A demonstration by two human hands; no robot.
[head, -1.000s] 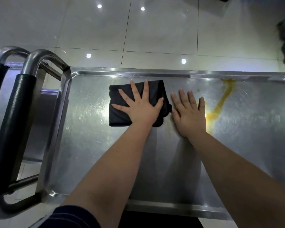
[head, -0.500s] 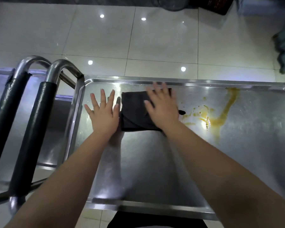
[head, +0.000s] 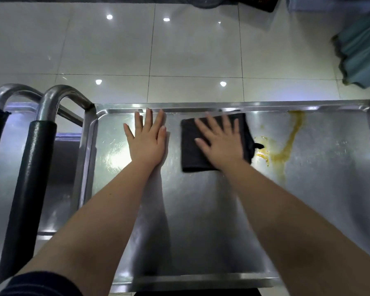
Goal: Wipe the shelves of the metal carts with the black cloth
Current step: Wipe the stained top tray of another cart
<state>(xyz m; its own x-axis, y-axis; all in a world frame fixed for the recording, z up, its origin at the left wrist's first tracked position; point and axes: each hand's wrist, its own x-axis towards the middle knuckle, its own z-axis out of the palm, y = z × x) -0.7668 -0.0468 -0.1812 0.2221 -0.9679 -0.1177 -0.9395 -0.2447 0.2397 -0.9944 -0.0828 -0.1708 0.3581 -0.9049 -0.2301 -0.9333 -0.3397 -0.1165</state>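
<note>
Steel under both palms. The black cloth point(head: 192, 150) lies folded on the cart shelf point(head: 201, 210), toward its far rim. My right hand point(head: 222, 146) presses flat on it, fingers straight and spread, curled round nothing. My left hand point(head: 146, 144) rests flat on bare metal just left of the cloth, not touching it. A yellow smear point(head: 286, 146) begins at the cloth's right edge.

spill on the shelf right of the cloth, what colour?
Yellow-orange spill, streaked and spattered on the shelf. Head view, the only one.
</note>
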